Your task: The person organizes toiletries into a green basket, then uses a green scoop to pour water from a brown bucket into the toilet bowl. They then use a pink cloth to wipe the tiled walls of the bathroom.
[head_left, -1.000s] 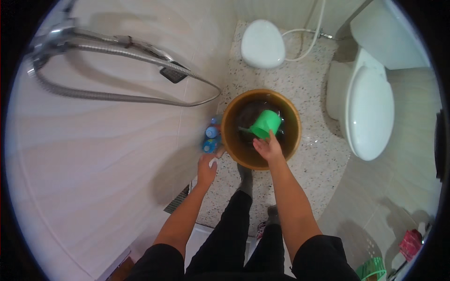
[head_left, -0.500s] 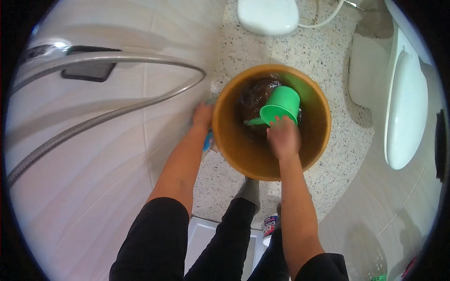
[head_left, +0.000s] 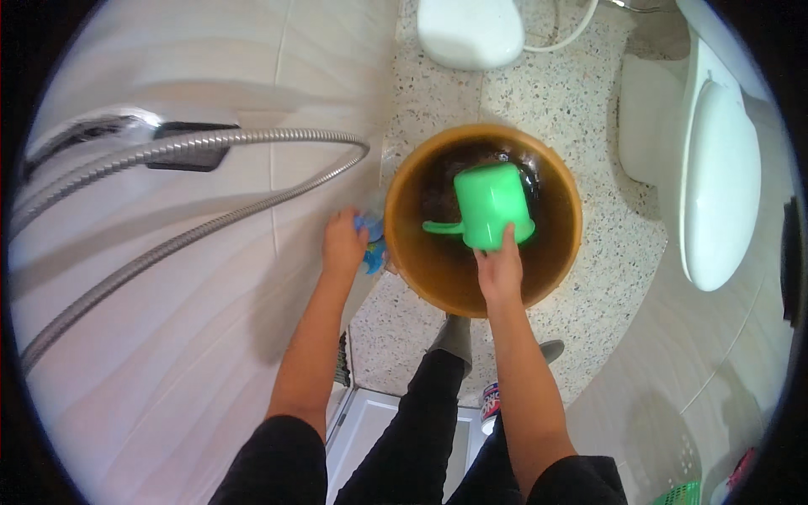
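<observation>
A large orange-brown tub (head_left: 406, 273) stands on the speckled floor with dark water (head_left: 438, 181) in it. Over the water, a green plastic dipper (head_left: 490, 202) is tilted, its mouth turned toward me and its handle pointing left. My right hand (head_left: 502, 273) is closed on the dipper's rim, thumb on the outer wall. At the tub's left side, my left hand (head_left: 343, 244) curls around a blue, partly see-through thing (head_left: 373, 229), perhaps a bottle or pouch. My fingers and the tub's rim hide part of it.
A silver shower hose (head_left: 210, 223) loops in from the left wall. A white toilet (head_left: 715, 185) stands on the right, and a white rounded object (head_left: 471, 34) lies beyond the tub. My feet are just this side of the tub, near a white container (head_left: 490, 408).
The dipper has come up from the water and turned, showing more of its outer side. My left hand has drawn slightly left with the blue thing, away from the tub's rim.
</observation>
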`<action>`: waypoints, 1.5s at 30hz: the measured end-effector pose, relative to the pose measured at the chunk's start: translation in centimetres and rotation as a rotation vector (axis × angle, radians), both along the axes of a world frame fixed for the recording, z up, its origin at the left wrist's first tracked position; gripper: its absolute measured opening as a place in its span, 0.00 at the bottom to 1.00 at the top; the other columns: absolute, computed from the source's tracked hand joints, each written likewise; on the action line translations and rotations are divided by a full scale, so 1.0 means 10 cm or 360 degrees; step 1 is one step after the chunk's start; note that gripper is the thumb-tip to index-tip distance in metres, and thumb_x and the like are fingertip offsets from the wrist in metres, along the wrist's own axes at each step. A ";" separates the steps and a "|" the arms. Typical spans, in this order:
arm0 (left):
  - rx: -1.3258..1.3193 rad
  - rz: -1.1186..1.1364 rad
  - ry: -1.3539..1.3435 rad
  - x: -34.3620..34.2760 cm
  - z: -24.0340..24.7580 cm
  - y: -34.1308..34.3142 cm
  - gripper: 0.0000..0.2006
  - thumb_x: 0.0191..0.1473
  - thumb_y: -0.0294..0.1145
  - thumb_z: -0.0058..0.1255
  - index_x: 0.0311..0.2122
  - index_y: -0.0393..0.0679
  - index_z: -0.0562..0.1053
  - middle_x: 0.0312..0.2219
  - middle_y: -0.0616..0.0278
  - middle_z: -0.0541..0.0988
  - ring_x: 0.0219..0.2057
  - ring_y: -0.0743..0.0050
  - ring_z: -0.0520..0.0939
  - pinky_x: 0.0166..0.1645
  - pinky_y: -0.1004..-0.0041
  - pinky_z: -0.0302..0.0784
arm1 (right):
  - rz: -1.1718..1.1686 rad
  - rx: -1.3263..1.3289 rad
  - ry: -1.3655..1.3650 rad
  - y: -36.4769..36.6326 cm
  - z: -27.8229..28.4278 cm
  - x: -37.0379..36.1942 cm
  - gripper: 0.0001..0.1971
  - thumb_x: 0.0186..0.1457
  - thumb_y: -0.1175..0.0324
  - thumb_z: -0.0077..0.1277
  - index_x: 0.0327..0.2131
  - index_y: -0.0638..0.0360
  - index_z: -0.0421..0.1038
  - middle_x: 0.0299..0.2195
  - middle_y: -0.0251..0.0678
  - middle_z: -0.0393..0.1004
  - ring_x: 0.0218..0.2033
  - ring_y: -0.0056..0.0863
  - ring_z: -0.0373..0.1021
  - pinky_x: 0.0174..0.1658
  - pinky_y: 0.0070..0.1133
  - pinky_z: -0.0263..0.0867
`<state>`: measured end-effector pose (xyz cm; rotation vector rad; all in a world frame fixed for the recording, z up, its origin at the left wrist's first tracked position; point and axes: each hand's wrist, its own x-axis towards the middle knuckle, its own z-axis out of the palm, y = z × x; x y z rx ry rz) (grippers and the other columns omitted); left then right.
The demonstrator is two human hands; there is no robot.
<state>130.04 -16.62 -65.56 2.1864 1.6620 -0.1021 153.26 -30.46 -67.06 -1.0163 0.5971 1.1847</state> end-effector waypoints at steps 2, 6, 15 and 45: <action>0.0041 0.0078 -0.0138 -0.03 0.45 -0.12 0.14 0.44 0.24 0.53 0.41 0.40 0.71 0.35 0.49 0.74 0.37 0.47 0.75 0.43 0.59 0.72 | -0.0083 0.0181 0.0027 -0.18 0.20 0.09 0.26 0.63 0.50 0.37 0.59 0.55 0.53 0.58 0.35 0.59 0.58 0.32 0.57 0.62 0.35 0.51; 0.0220 0.0094 -0.0342 0.08 1.26 -0.34 0.16 0.44 0.21 0.53 0.42 0.40 0.71 0.35 0.51 0.73 0.37 0.53 0.75 0.43 0.64 0.71 | -0.0124 0.0126 -0.0025 -0.24 0.64 0.40 0.28 0.62 0.47 0.33 0.57 0.57 0.55 0.56 0.35 0.62 0.56 0.30 0.61 0.60 0.31 0.56; -0.0039 0.0384 -0.1224 0.48 1.98 -0.55 0.20 0.47 0.20 0.55 0.47 0.37 0.67 0.42 0.55 0.71 0.46 0.64 0.73 0.53 0.67 0.67 | -0.0151 0.0243 -0.0404 -0.15 1.76 1.15 0.30 0.62 0.46 0.35 0.55 0.62 0.58 0.53 0.37 0.65 0.53 0.29 0.63 0.55 0.28 0.62; -0.0864 -0.0252 -0.1630 4.07 2.64 -1.11 0.26 0.43 0.20 0.61 0.51 0.42 0.69 0.46 0.60 0.63 0.48 0.71 0.70 0.52 0.71 0.70 | 0.1824 0.0268 -0.2434 -0.59 3.16 3.26 0.38 0.40 0.69 0.62 0.57 0.55 0.58 0.48 0.44 0.68 0.47 0.42 0.65 0.49 0.33 0.62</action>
